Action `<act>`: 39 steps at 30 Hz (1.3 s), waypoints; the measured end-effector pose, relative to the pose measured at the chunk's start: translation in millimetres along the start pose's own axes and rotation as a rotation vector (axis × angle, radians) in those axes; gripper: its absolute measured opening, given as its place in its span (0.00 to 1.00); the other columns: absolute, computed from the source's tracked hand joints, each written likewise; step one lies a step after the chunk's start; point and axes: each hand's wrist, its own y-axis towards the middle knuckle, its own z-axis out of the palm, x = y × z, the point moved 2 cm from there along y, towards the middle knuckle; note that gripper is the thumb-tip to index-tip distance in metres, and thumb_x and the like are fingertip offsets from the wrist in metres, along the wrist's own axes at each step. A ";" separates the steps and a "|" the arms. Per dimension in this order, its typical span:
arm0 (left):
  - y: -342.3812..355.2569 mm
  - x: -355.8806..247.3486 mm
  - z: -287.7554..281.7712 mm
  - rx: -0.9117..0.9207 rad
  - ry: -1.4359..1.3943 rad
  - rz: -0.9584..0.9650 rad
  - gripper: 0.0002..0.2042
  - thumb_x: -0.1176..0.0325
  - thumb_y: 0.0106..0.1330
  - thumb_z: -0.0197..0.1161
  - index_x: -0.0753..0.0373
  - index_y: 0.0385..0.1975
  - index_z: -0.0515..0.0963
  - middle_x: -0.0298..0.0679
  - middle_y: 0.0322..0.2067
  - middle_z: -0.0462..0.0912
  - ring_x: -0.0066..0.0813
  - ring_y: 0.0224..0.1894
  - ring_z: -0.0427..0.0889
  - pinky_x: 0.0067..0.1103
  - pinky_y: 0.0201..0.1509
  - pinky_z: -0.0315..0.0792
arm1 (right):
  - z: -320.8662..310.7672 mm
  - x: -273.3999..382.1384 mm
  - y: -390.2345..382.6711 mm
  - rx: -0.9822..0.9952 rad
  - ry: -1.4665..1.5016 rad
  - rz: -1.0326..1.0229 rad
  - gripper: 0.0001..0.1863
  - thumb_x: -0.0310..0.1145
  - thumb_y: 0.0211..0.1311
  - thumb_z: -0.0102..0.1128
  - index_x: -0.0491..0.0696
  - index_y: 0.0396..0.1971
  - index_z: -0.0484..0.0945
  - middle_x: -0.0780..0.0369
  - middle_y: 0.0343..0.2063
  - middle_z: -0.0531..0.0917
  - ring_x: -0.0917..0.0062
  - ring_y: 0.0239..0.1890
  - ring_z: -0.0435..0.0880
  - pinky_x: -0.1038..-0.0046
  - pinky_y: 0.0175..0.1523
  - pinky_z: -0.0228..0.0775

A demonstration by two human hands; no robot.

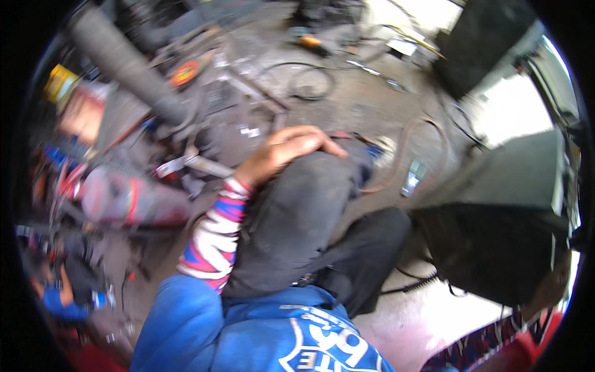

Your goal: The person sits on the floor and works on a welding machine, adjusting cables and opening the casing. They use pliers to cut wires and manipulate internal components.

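Left hand [296, 149] rests palm-down, fingers curled over the raised knee [322, 180], gripping nothing; the metal bracket [186, 164] lies on the floor to its left; right hand [548, 288] blurred, grip indeterminate.

One left hand [291, 152] rests on one raised knee [310, 186] in dark trousers; one right hand [548, 288] shows at the frame's edge, too blurred to read. On the workshop floor [347, 99]: one grey pipe [127, 65], one red cylinder [133, 198], one yellow can [60, 82], one loop of black cable [310, 80], one curved hose [421, 149], two dark boxes [496, 248].
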 end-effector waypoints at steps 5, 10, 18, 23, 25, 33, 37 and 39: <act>40.3 -9.2 22.3 -0.182 0.223 0.008 0.13 0.65 0.76 0.55 0.67 0.41 0.83 0.38 0.41 0.88 0.24 0.48 0.82 0.23 0.59 0.71 | -21.1 6.7 -2.0 -0.178 0.359 0.248 0.29 0.56 0.77 0.49 0.46 0.53 0.86 0.50 0.42 0.89 0.58 0.44 0.88 0.59 0.49 0.76; 123.5 -23.9 30.3 -0.286 -0.102 -0.323 0.14 0.54 0.74 0.59 0.57 0.44 0.80 0.33 0.41 0.85 0.24 0.44 0.84 0.25 0.49 0.74 | -32.0 27.0 -2.2 -0.186 0.406 0.340 0.33 0.59 0.75 0.52 0.40 0.35 0.89 0.59 0.15 0.78 0.74 0.21 0.76 0.66 0.32 0.66; 339.6 -22.0 138.2 0.343 -0.006 -0.264 0.17 0.50 0.70 0.58 0.59 0.40 0.82 0.33 0.37 0.86 0.24 0.40 0.86 0.29 0.46 0.76 | -48.9 34.1 19.2 0.167 0.786 0.466 0.22 0.46 0.76 0.57 0.43 0.30 0.84 0.71 0.17 0.75 0.89 0.19 0.69 0.78 0.25 0.58; 434.1 52.4 238.4 0.597 0.055 -0.536 0.16 0.53 0.71 0.57 0.60 0.41 0.83 0.35 0.33 0.83 0.31 0.36 0.82 0.34 0.43 0.74 | -52.4 52.9 60.4 0.455 0.794 0.496 0.19 0.44 0.76 0.55 0.43 0.33 0.81 0.69 0.21 0.77 0.88 0.23 0.71 0.80 0.29 0.61; 459.8 91.0 268.9 0.631 -0.070 -0.680 0.16 0.53 0.71 0.57 0.60 0.39 0.82 0.36 0.34 0.84 0.33 0.36 0.82 0.38 0.44 0.74 | -45.6 67.9 67.0 0.407 0.664 0.478 0.20 0.44 0.77 0.54 0.42 0.35 0.82 0.69 0.22 0.76 0.87 0.24 0.70 0.80 0.30 0.60; 510.6 204.4 347.7 0.976 -0.021 -1.000 0.35 0.39 0.72 0.51 0.64 0.66 0.71 0.46 0.53 0.80 0.35 0.42 0.79 0.39 0.50 0.73 | -44.2 67.0 64.6 0.259 0.631 0.809 0.18 0.43 0.79 0.52 0.44 0.34 0.80 0.74 0.18 0.64 0.93 0.21 0.56 0.81 0.27 0.43; 491.9 209.2 363.1 0.913 -0.126 -0.984 0.41 0.35 0.72 0.49 0.64 0.74 0.60 0.50 0.62 0.72 0.41 0.49 0.77 0.43 0.56 0.71 | -47.0 62.6 67.7 0.218 0.544 0.803 0.17 0.42 0.75 0.57 0.43 0.33 0.81 0.74 0.17 0.68 0.93 0.19 0.60 0.82 0.26 0.46; 473.0 209.5 366.1 0.795 -0.201 -1.056 0.42 0.35 0.72 0.47 0.64 0.75 0.58 0.52 0.65 0.70 0.46 0.53 0.76 0.45 0.59 0.69 | -46.9 61.7 70.3 0.193 0.608 0.830 0.17 0.41 0.74 0.57 0.42 0.32 0.81 0.74 0.17 0.69 0.93 0.18 0.62 0.82 0.25 0.48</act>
